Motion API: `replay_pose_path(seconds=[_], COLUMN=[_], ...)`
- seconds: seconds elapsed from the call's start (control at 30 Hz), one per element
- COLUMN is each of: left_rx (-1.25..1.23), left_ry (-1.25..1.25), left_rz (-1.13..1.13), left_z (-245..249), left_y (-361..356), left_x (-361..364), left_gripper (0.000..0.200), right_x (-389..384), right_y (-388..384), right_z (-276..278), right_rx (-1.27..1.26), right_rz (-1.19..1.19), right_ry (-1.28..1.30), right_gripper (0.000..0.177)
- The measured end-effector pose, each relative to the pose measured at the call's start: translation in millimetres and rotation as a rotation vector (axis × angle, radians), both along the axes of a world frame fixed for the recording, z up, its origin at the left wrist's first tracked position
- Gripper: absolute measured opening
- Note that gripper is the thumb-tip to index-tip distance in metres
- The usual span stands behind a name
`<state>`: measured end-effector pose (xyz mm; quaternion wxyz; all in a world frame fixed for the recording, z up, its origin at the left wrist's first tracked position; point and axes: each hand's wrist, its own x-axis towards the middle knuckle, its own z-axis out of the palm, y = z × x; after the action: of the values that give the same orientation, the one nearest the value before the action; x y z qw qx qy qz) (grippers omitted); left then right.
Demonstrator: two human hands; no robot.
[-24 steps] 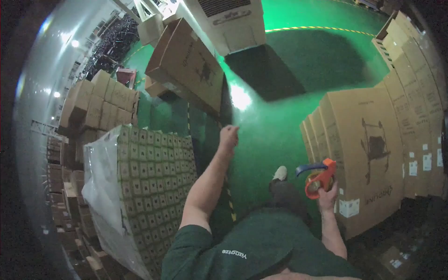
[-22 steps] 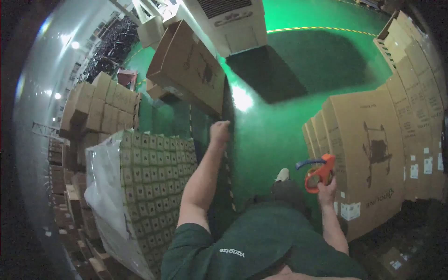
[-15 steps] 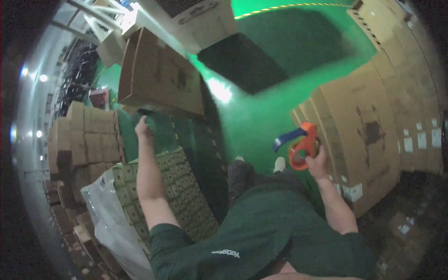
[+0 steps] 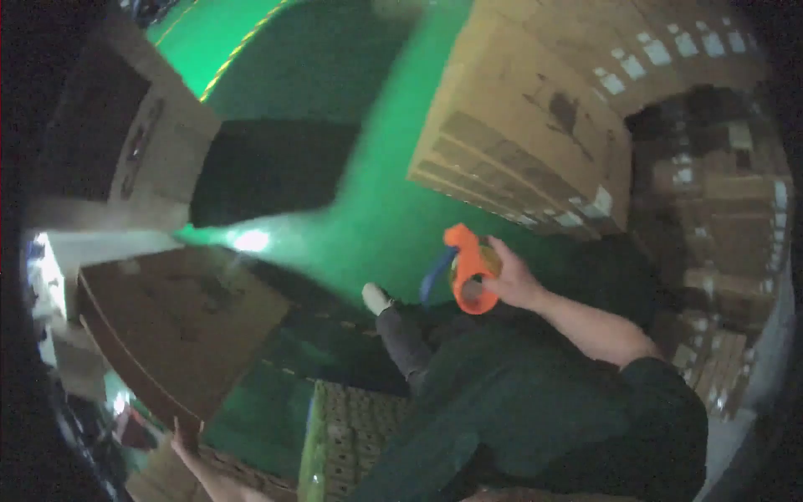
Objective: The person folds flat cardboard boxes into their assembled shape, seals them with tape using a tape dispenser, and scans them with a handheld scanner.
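In my right hand (image 4: 512, 276) is an orange tape dispenser (image 4: 474, 289) with a blue strip-like part on its far side. My fingers wrap round its body, and it hangs in the air before my torso. My left hand (image 4: 186, 442) is low at the left, by the near lower corner of a large brown cardboard box (image 4: 180, 322). Its fingers look spread against the box's edge; whether they press on it is hard to make out in the dim, blurred view.
At the right stand tall stacked cartons (image 4: 519, 109) with white labels. A large pale unit (image 4: 167, 151) stands at the upper left. Close to my body on the left is a load of small packed goods (image 4: 355, 427). Green floor (image 4: 376, 184) runs between the stacks.
My view has swung to the right, so the cartons show nearer the middle. My left hand has come to the large box's lower corner. The tape dispenser stays in my right hand.
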<state>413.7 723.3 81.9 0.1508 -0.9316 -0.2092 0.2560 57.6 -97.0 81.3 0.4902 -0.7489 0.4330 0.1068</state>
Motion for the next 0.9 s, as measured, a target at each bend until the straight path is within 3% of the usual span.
replay_pose_path(seconds=[0.07,0.1,0.17,0.2,0.3,0.4,0.43,0.5,0.53,0.57,0.6,0.67,0.73,0.8,0.9], left_rx=[-0.039,-0.049,-0.454,-0.543,-0.753,-0.913,-0.983,-1.082,-0.909,-0.712,-0.593,-0.565,-0.607,-0.696,-0.565], left_ry=[-0.044,-0.037,-0.159,-0.186,-0.265,-0.294,-0.312,-0.352,-0.370,-0.379,-0.375,-0.295,-0.247,-0.215,-0.330], left_rz=[-0.681,-0.854,-0.334,-0.209,-0.283,-0.425,-0.378,-0.317,-0.660,-0.996,-1.170,-1.348,-1.400,-1.422,-1.555], left_z=[-9.0,-20.0,-27.4,-27.8,-33.3,-16.8,-6.7,47.6,76.1,106.5,132.3,174.8,243.4,306.0,336.9], left_y=[-5.2,-10.6,-63.8,-93.5,-223.9,-311.6,-335.6,-386.6,-405.0,-429.0,-449.2,-478.7,-540.9,-603.5,-644.5], left_x=[-0.1,2.6,27.9,40.9,84.0,106.8,118.2,139.6,153.9,167.0,183.1,221.7,175.8,108.3,99.2], left_gripper=[0.067,0.064,0.054,0.054,0.028,0.030,0.026,0.020,0.013,0.021,0.028,0.021,0.012,0.015,0.030], right_x=[-11.9,-19.6,-40.3,-44.3,-51.2,-65.8,-69.4,-74.7,-73.6,-74.3,-72.7,-59.2,-39.4,-14.7,17.9], right_y=[-22.5,-17.8,-3.3,2.7,-3.3,-0.4,-3.2,-6.1,-7.5,-10.6,-11.5,-12.4,-7.3,-5.5,-11.3], right_z=[2.3,-1.6,-7.6,-7.7,-8.3,-8.8,-10.3,-20.3,-26.6,-31.4,-37.3,-53.0,-84.6,-103.9,-61.3], right_rx=[0.051,0.066,0.057,0.060,0.117,0.200,0.212,0.235,0.267,0.298,0.326,0.383,0.395,0.371,0.796], right_rz=[-0.009,-0.015,-0.029,-0.044,-0.134,-0.207,-0.227,-0.257,-0.280,-0.308,-0.330,-0.283,-0.287,-0.321,-0.544], right_ry=[-0.036,-0.028,0.039,0.053,0.032,0.004,0.012,0.007,-0.013,-0.034,-0.049,-0.129,-0.254,-0.417,-0.768], right_gripper=[0.077,0.075,0.067,0.065,0.073,0.079,0.076,0.072,0.071,0.069,0.069,0.074,0.074,0.072,0.076])
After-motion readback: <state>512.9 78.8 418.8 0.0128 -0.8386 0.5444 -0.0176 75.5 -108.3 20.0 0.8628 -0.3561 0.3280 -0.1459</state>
